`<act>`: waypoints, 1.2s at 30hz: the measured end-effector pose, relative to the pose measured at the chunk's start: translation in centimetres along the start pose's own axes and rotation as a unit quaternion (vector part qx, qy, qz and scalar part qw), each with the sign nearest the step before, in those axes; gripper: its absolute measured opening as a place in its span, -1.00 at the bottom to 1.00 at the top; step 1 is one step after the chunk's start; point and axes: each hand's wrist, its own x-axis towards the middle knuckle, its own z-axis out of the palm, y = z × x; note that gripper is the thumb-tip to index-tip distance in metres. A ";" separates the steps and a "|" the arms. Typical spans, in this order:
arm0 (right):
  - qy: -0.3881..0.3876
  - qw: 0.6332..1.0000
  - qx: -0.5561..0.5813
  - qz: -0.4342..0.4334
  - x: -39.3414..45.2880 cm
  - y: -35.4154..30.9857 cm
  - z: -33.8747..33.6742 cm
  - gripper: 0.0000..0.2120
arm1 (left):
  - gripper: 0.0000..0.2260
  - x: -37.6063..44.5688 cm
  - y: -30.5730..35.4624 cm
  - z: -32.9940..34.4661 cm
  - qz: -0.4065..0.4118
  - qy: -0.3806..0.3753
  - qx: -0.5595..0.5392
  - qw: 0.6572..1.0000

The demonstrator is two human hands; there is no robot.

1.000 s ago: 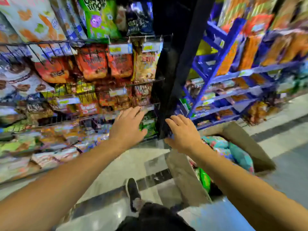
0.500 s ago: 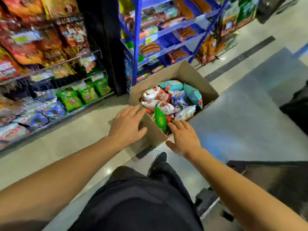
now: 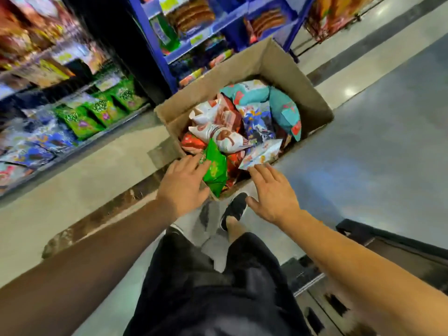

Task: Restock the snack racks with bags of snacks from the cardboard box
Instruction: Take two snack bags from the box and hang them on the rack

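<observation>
Neither grip holds anything yet: my left hand [image 3: 183, 184] has its fingers spread and just touching the crinkly green foil snack bag [image 3: 214, 170] that stands on edge at the near corner of the open brown cardboard box [image 3: 286, 66], and my right hand [image 3: 274, 192] hangs flat and spread just short of the pale printed bag [image 3: 263, 154] that juts over the near rim. I judge the green bag is my first pick, since it stands proud and nearest. Below my hands, my black shoe [image 3: 234, 209] sits against the box on the floor. Deeper in lie white-and-red and teal bags, piled loosely. Beyond, to my left, the wire snack rack [image 3: 72, 139] carries matching green bags low down, likely their place.
</observation>
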 end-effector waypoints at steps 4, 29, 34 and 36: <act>-0.040 0.998 -0.015 -0.047 5.1 2.0 1.8 -0.22 | -0.37 2.8 -0.5 1.9 -0.017 0.011 -0.027 0.999; 0.082 0.971 0.216 -0.063 20.5 -0.6 15.2 -0.43 | -0.31 10.7 -9.3 14.9 -0.104 -0.014 -0.056 0.993; 0.147 0.884 0.445 -0.004 17.9 2.7 8.7 -0.40 | -0.29 11.5 -7.7 12.3 -0.114 0.055 -0.158 0.979; 0.133 0.822 0.552 0.041 17.7 4.0 6.6 -0.41 | -0.25 12.6 -6.6 10.7 -0.106 0.070 -0.221 0.967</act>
